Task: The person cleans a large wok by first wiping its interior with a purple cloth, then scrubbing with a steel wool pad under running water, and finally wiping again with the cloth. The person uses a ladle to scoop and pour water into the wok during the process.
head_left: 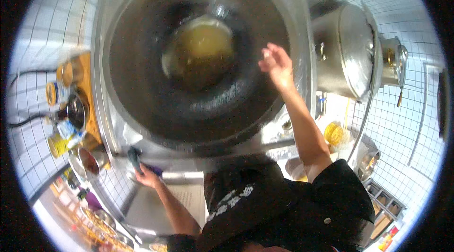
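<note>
In front of me a large dark wok [142, 103] is set in a steel stove top, with a pool of yellowish liquid [205, 41] at its bottom. My right hand [278, 62] hovers over the wok's right side, fingers bent and blurred. Whether it pinches something small cannot be made out. At the stove's front left corner, my left hand [148, 175] has its fingers around a dark grey object [134, 158], whose kind is unclear. That object touches or nearly touches the steel front edge.
To the right stands a big lidded steel stockpot [330, 50], with a smaller steel pot [390, 60] beyond. A wooden shelf [93, 103] at left bears jars and cans. Yellow food [334, 133] lies right of my forearm. Bowls of food [99, 222] line the lower left.
</note>
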The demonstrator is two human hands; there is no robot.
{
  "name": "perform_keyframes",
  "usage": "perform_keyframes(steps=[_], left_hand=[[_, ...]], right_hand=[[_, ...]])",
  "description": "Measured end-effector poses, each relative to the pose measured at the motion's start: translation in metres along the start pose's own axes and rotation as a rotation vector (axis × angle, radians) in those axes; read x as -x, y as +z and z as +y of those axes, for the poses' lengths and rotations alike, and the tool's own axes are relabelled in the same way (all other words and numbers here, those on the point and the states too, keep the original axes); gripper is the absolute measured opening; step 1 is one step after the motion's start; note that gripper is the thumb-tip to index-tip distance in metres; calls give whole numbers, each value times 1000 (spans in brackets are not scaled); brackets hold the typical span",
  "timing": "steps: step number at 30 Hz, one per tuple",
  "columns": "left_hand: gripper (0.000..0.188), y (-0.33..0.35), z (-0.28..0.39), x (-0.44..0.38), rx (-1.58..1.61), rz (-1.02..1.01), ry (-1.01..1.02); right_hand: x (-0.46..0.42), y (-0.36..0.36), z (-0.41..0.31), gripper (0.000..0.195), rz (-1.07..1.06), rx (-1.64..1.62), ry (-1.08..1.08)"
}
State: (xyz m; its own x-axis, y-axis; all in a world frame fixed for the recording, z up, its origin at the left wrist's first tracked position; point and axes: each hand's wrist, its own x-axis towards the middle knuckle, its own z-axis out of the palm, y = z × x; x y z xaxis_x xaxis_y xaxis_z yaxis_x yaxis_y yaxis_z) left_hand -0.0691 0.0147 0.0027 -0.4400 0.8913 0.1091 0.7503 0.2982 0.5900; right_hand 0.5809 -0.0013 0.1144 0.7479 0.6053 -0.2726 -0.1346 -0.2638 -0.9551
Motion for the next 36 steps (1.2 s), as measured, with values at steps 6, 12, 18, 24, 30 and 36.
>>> perform_keyframes(steps=[6,12,18,24,30,36], left_hand=[[33,-56,7,-29,594,-155,-473],[42,-131,122,-31,794,-338,-526],[32,-121,179,19,897,-703,-277],[30,-100,196,40,1039,-873,-306],[30,-82,190,38,974,-870,-257],[35,-57,207,39,1214,-892,-508]], right_hand=[[155,8,80,33,-266,-52,277],[221,91,26,47,-665,-40,88],[287,186,-39,96,-941,179,-391],[326,199,-24,66,-764,172,-218],[313,167,15,27,-365,-215,-85],[286,146,-11,24,-222,-769,458]])
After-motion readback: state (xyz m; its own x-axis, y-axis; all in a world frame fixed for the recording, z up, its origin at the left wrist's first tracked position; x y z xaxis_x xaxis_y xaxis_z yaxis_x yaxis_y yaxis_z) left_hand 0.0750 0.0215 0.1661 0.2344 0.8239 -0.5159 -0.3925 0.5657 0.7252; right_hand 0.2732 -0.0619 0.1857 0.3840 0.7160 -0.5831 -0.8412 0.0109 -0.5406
